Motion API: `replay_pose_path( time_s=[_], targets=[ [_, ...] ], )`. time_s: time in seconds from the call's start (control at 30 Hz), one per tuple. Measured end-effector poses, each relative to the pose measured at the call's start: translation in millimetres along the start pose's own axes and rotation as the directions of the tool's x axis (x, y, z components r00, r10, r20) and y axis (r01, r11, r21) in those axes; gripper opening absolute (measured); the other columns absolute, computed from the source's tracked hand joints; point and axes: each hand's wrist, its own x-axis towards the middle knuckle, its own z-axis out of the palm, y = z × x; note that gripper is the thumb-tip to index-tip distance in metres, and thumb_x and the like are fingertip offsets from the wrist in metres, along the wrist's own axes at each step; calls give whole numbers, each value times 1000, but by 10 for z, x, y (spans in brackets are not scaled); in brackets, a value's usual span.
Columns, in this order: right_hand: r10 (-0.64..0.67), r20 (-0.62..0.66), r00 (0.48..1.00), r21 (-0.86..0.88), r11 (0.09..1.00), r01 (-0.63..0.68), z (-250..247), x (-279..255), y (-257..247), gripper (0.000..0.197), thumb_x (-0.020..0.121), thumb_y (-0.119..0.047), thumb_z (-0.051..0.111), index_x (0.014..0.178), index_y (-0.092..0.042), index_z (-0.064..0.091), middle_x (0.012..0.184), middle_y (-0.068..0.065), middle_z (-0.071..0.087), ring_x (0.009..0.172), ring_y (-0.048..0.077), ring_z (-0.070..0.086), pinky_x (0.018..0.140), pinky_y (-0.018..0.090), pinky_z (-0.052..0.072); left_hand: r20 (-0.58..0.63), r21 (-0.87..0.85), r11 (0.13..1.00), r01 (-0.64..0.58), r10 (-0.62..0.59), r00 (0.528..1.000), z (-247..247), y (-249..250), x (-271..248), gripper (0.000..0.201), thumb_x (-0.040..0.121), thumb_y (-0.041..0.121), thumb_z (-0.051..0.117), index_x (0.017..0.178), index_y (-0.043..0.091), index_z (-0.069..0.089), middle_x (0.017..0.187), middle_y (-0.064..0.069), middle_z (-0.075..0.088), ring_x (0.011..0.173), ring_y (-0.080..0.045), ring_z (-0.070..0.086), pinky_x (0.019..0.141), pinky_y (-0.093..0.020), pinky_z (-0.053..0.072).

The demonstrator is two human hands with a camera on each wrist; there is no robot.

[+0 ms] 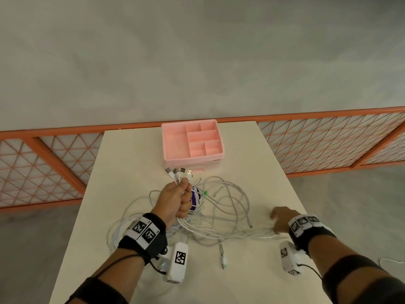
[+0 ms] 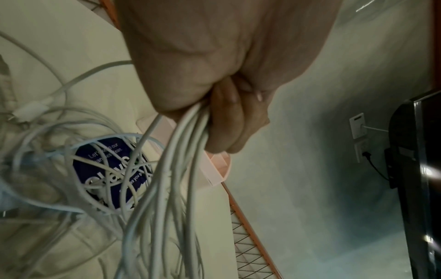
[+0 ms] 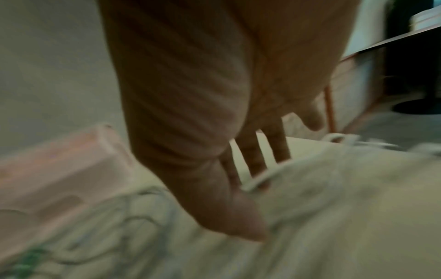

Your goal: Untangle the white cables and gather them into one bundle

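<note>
The cream tabletop [image 1: 135, 154] carries a pink divided organizer tray [image 1: 192, 142] at its 12 o'clock edge, all compartments bare. Toward the centre, loose loops of the white cables [image 1: 228, 200] sprawl across the surface, reaching from about 9 o'clock to 3 o'clock. Among them lies a round purple-and-white item [image 1: 195, 197] with printed text, cable strands crossing over it. A single cable end with a plug [image 1: 223, 258] lies at about 6 o'clock, pointing to the near edge. A small green clip [image 1: 205, 192] sits just beside the purple item.
</note>
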Motion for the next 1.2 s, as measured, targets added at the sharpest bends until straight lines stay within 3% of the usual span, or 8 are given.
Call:
replay_pose_path(
  time_s=[0.13,0.27,0.37,0.53,0.77,1.0,1.13,1.2],
  targets=[
    [-282,-130,951,197,932,303,-455,-277,-705,24,97,-24,53,116,-13,64,125,8,63,111,23,60,92,30,46,3,52,998,-29,29,1000,13,-26,13,32,106,33,41,82,14,48,54,4,29,41,-8,21,40,-16,18],
    [-480,-377,792,668,452,591,-692,-727,-1468,32,95,-44,57,114,-19,60,109,0,68,91,15,70,77,30,53,58,125,992,-33,26,998,98,-35,-45,32,107,31,40,82,13,49,52,4,32,41,-9,24,43,-19,22],
    [-507,-462,728,706,287,648,-724,-917,-1870,43,84,-59,63,115,-29,61,101,-5,70,90,10,69,84,32,56,102,230,972,-43,20,995,147,-39,-96,31,107,22,38,79,10,45,52,2,33,42,-11,27,45,-24,27],
    [-496,-520,695,607,359,710,-709,-976,-2139,11,89,-20,64,80,-18,68,73,-8,65,68,8,60,68,25,49,204,343,935,-86,16,979,79,-72,-117,36,105,7,39,70,8,47,55,-2,43,44,-13,40,48,-29,38],
    [-386,-571,725,589,423,689,-638,-919,-2178,26,94,-6,46,93,-13,70,93,-4,67,67,1,55,64,17,43,145,422,886,-195,147,978,-30,-65,-82,18,97,-3,52,90,-18,57,57,-3,56,50,-13,48,59,-31,43],
    [-364,-536,762,478,613,629,-698,-951,-2215,33,94,-5,39,107,-7,69,116,6,67,105,20,61,80,21,41,217,683,663,-306,216,952,39,-112,-24,23,86,27,43,81,9,57,76,-18,65,72,-37,61,73,-54,53],
    [-356,-504,787,499,623,602,-692,-924,-2157,33,93,-6,38,106,-7,68,115,8,67,106,23,62,85,27,47,283,717,596,-361,224,932,91,-87,-38,21,96,14,53,79,26,52,75,4,61,71,-10,57,67,-30,45],
    [-336,-492,803,493,653,575,-674,-890,-2127,32,89,-3,38,100,-2,68,108,12,68,101,26,63,88,34,51,325,746,537,-393,221,920,107,-105,-45,15,95,16,54,83,24,54,80,1,64,77,-14,61,70,-31,46]
  ],
)
